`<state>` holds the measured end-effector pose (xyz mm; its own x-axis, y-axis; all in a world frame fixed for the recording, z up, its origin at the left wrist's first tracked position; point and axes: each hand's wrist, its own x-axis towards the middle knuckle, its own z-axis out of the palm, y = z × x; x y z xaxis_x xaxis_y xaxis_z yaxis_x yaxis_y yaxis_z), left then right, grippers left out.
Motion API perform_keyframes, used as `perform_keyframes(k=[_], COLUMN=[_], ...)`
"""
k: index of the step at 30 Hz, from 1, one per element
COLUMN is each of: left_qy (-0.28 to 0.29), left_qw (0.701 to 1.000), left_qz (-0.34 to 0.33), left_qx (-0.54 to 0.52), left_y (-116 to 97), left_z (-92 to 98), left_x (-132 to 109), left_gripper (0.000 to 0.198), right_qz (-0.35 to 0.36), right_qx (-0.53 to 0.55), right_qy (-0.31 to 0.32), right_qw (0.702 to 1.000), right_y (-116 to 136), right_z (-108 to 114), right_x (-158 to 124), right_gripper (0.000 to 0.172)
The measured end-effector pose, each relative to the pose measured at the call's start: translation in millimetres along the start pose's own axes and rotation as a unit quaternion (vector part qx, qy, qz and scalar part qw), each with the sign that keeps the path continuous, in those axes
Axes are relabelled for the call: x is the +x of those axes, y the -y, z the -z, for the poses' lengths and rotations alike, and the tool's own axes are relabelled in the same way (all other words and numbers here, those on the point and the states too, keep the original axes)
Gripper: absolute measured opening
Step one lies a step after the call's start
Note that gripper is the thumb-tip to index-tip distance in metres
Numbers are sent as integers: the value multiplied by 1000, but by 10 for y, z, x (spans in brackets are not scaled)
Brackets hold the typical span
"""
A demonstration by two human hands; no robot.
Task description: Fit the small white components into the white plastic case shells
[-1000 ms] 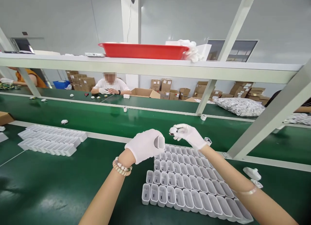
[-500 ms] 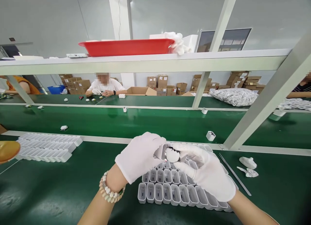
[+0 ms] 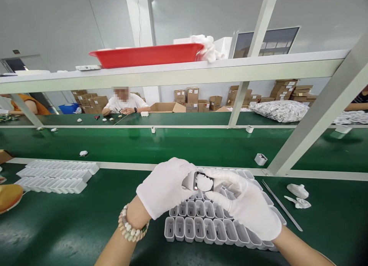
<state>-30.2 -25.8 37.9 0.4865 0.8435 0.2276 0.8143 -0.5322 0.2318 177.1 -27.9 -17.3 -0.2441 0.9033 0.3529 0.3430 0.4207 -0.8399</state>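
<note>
White gloves cover both hands. My left hand [image 3: 169,185] is closed around a white plastic housing [image 3: 189,180], its open end facing right. In my right hand [image 3: 244,202], thumb and fingers pinch a small white part with dark edges [image 3: 204,182], whose left end sits at the housing's mouth. How deep it goes in, I cannot tell. Below the hands stand rows of white open-topped plastic housings [image 3: 199,229], each with a dark slot in its floor. The hands and forearm cover part of these rows.
More white housings [image 3: 57,178] stand in rows at the left. Tweezers [image 3: 283,206] and crumpled white pieces [image 3: 299,191] lie at the right. White parts [image 3: 260,159] sit on the green conveyor belt [image 3: 178,143]. A slanted post [image 3: 313,105] and a shelf with a red tray [image 3: 149,56] stand ahead.
The white part and the housing are now lined up more closely at the housing's mouth. Parts on the belt have shifted right. The view has tilted slightly.
</note>
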Motion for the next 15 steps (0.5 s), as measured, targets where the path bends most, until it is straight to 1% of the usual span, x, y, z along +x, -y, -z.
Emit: perform_keyframes(k=[3,5,9,15], left_qy=[1,0,-3,-5], left_qw=[1000,1000,1000,1000], left_qz=[-1,-6,-11,-16], left_qx=[4,7,9,-5], left_y=[4,0,-9,20], left_z=[-8,-17,-33,-47], left_x=[7,8,-1,-9], left_gripper=[16,14,14,18], right_qz=[-1,-3,-13,-59], right_qx=[-33,-40,-16,35], right_qy=[-15,-16,7,51], right_qw=[999,999,1000,996], right_y=[15,22,20,27], right_z=[-3,-5,-10,-13], right_x=[-7,-3,10,34], right_gripper=[21,19,28,35])
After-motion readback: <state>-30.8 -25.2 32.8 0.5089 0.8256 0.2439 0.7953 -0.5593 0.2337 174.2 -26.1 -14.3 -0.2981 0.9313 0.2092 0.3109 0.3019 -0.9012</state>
